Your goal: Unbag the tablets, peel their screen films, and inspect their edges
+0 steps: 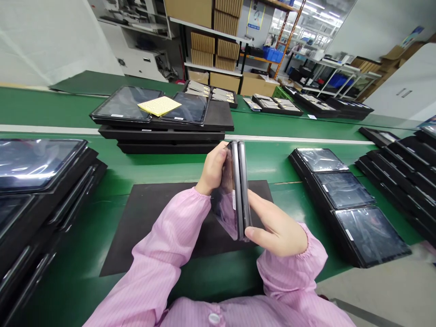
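Two tablets [235, 190] stand on edge, face to back and close together, held up over a black mat [153, 218]. My left hand [214, 168] grips them at the far left side, thumb over the top edge. Against the near right side, my right hand [272, 222] presses with its thumb at the lower corner; its other fingers are partly hidden behind the tablets. A small white label shows on the edge of the left tablet. Its glossy screen faces left and looks covered by clear film.
Black foam trays with tablets [354, 190] sit at right, beside a taller stack [405, 172]. More stacked trays [44, 200] fill the left. Behind the mat, a tray stack [170, 136] carries tablets and a yellow dotted sheet [159, 106]. Trays of small parts [277, 104] line the back.
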Action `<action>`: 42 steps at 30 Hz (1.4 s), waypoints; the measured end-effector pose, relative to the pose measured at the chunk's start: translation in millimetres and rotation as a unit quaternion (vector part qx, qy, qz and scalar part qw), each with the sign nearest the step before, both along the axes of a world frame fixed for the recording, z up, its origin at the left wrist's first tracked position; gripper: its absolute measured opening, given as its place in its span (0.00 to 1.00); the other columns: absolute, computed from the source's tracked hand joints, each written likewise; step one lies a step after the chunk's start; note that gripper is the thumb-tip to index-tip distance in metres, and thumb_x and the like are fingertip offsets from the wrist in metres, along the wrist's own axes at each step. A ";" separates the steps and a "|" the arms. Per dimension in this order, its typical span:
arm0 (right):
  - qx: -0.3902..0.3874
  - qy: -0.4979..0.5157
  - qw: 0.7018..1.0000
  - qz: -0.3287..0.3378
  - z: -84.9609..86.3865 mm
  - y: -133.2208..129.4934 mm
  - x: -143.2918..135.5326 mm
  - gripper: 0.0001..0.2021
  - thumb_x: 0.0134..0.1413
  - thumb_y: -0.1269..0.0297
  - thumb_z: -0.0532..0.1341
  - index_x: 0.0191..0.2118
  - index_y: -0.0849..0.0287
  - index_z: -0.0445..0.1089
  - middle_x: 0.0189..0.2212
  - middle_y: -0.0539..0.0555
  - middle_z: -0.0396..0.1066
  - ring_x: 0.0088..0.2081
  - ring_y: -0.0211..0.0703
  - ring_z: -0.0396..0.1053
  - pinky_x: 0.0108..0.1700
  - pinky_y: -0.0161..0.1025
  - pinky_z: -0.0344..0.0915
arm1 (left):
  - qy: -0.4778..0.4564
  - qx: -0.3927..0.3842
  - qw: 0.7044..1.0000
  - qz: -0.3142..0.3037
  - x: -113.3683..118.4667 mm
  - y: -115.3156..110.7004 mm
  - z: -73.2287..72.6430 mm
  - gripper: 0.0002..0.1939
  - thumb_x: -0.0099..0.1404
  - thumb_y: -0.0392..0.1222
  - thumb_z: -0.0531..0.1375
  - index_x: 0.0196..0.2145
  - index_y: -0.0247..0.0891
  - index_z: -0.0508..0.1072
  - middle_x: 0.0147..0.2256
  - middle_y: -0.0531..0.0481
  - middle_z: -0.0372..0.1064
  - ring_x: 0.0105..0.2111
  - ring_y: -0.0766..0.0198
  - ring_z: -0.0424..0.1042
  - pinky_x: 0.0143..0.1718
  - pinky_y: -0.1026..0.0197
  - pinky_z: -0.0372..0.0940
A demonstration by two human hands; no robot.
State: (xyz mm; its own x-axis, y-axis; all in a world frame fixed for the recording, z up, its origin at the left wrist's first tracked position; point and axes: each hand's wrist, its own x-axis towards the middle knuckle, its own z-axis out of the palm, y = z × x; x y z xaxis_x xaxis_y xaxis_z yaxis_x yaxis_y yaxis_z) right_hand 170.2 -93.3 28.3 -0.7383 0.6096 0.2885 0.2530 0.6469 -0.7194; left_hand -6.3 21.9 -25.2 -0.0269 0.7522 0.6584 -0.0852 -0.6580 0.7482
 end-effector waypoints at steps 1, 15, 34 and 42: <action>0.000 -0.002 1.000 0.001 0.3 -0.1 1.2 0.35 0.74 0.53 0.52 0.78 0.59 0.43 0.77 0.62 0.50 0.76 0.53 0.52 0.75 0.51 0.57 | 0.002 0.000 1.000 0.000 0.6 0.0 -0.2 0.32 0.68 0.75 0.50 0.29 0.42 0.65 0.26 0.52 0.65 0.29 0.60 0.67 0.34 0.57 0.65; -0.056 0.045 0.997 -0.027 -5.5 11.7 -3.9 0.35 0.74 0.41 0.48 0.76 0.56 0.51 0.73 0.60 0.59 0.72 0.53 0.60 0.72 0.49 0.61 | -0.009 -0.038 0.999 0.022 1.5 9.5 -0.1 0.35 0.64 0.80 0.51 0.29 0.42 0.67 0.26 0.53 0.63 0.27 0.61 0.62 0.30 0.58 0.63; -0.063 0.045 0.996 -0.042 -6.7 9.8 -0.6 0.29 0.75 0.51 0.50 0.74 0.56 0.55 0.74 0.57 0.58 0.75 0.52 0.56 0.75 0.50 0.57 | 0.002 -0.051 0.999 0.012 -0.7 5.7 -1.1 0.36 0.63 0.78 0.54 0.34 0.41 0.77 0.30 0.49 0.71 0.33 0.57 0.71 0.41 0.55 0.70; -0.024 0.015 1.000 -0.009 3.8 -1.9 2.9 0.30 0.66 0.65 0.59 0.72 0.62 0.58 0.73 0.62 0.58 0.74 0.49 0.58 0.74 0.47 0.58 | -0.021 0.001 0.999 -0.030 -2.6 -10.1 -4.5 0.31 0.69 0.69 0.55 0.47 0.41 0.83 0.29 0.48 0.75 0.33 0.55 0.75 0.48 0.50 0.70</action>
State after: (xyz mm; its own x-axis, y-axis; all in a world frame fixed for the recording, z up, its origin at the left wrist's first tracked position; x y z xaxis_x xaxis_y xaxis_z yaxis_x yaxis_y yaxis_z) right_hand 173.1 -95.2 32.1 -0.7183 0.6369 0.2801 0.2429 0.6067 -0.7569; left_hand -8.9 11.8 -29.8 -0.0094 0.7516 0.6595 -0.1554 -0.6527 0.7415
